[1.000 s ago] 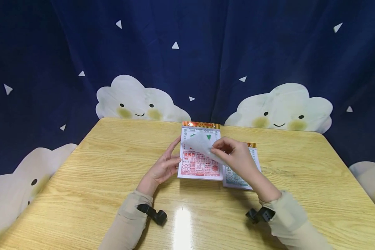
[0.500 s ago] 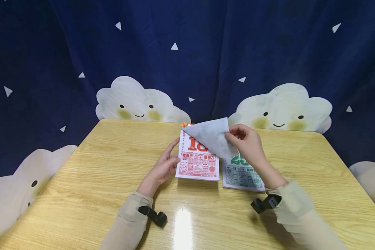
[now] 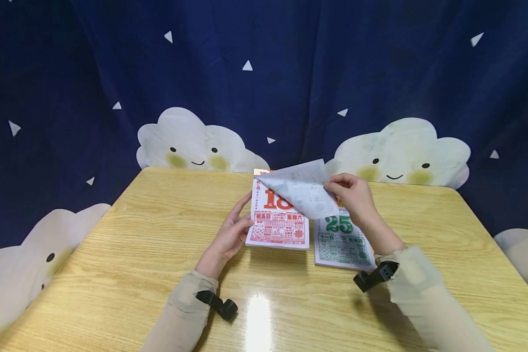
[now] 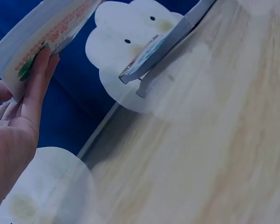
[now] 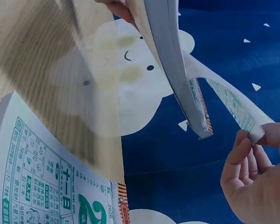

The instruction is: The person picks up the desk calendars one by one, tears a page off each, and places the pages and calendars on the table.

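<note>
A thick calendar pad with a red 18 is held up off the table by my left hand, thumb at its left edge and fingers behind it. In the left wrist view those fingers lie against the pad's back. My right hand pinches the lifted top sheet, which slants up to the right with its pale back showing. The right wrist view shows thumb and fingers closed on the sheet's corner, green print on its face. The sheet's left end still meets the pad near the top strip.
A second calendar pad with a green 25 lies on the wooden table, below my right hand and partly covered by it. Behind the table hangs a dark blue curtain with white clouds and triangles.
My right hand has moved right and up, pulling the sheet across and baring the red 18. My left hand keeps its hold; the pad has shifted slightly left. More of the green 25 pad shows.
</note>
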